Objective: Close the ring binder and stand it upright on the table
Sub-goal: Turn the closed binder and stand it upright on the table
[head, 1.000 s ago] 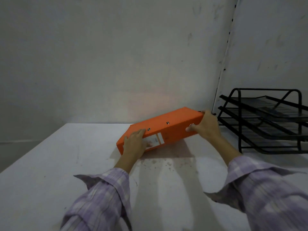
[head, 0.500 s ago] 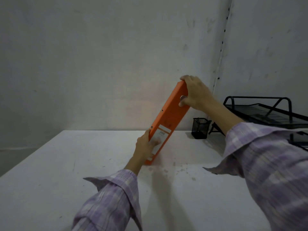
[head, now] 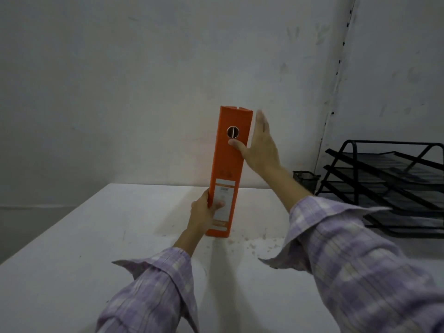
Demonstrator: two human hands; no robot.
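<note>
Two grips steady the closed binder (head: 229,169), standing nearly upright on the counter (head: 72,248): left grip (head: 204,212) clamped low on its spine, right grip (head: 260,147) spread flat, thumb on its spine.

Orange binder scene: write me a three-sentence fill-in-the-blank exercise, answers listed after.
1. The binder stands on its ____ end on the table.
2. The left hand grips it near the ____.
3. The right hand rests flat against its ____ part.

Missing words: short; bottom; upper
</note>
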